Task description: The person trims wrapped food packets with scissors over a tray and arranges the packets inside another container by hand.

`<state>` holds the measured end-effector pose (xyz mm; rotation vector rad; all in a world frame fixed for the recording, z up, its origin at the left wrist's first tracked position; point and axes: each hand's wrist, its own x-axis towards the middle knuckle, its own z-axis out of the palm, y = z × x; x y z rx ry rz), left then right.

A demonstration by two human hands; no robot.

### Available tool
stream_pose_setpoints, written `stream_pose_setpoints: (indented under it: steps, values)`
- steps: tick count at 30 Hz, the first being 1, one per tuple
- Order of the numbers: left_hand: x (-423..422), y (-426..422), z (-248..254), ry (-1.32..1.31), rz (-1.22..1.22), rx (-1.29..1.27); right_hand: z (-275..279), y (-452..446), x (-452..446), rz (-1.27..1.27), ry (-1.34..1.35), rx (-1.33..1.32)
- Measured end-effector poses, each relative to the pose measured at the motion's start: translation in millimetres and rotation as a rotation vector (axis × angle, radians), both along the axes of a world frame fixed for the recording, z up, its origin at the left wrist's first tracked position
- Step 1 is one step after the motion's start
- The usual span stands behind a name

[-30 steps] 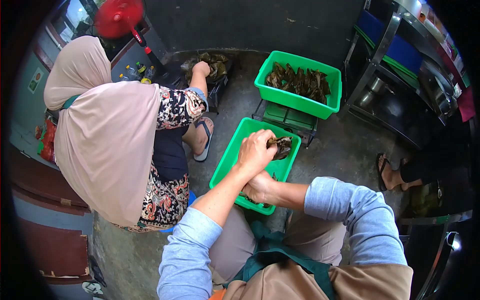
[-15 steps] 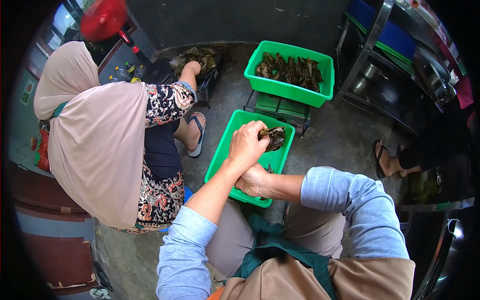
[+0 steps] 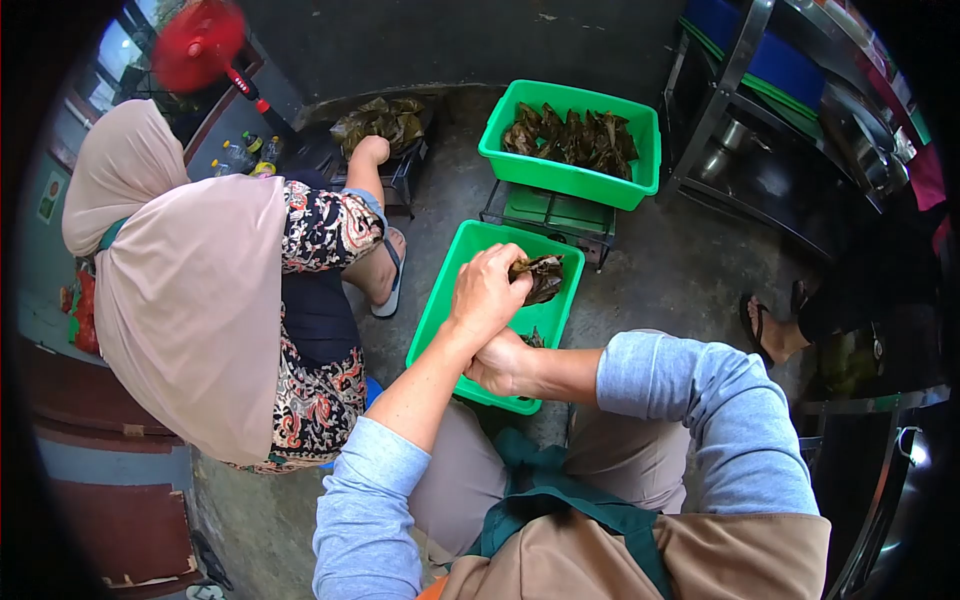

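My left hand (image 3: 487,290) is closed around the top of a dark leaf-wrapped parcel (image 3: 543,281), which it holds over the near green tub (image 3: 480,236). Just below, my right hand (image 3: 501,363) is curled up against the left wrist, partly covered by the left forearm. What its fingers hold, if anything, is hidden. Inside the near tub, a bit of another dark leaf parcel (image 3: 533,338) shows beside my right hand.
A second green tub (image 3: 570,177) with several leaf parcels (image 3: 572,138) stands on a low metal stand (image 3: 597,237). At left a seated person (image 3: 200,300) reaches to a heap of leaf parcels (image 3: 385,124). A metal shelf (image 3: 740,150) and another person's foot (image 3: 768,325) are at right.
The view has shifted slightly. Both my hands keep nearly the same pose, and the parcel stays in my left hand.
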<state>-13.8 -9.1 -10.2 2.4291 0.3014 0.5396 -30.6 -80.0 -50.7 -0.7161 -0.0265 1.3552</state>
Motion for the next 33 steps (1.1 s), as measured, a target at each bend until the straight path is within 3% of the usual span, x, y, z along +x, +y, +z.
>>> stream_pose_setpoints:
  steps: [16, 33]
  values:
    - [-4.5, 7.5, 0.9, -0.012, -0.008, 0.019, 7.1, 10.2, -13.4, -0.067, 0.093, -0.051]
    - [-21.2, 19.9, -1.5, 0.038, 0.002, 0.030, 11.3, 20.2, -26.6, 0.085, 0.026, -0.176]
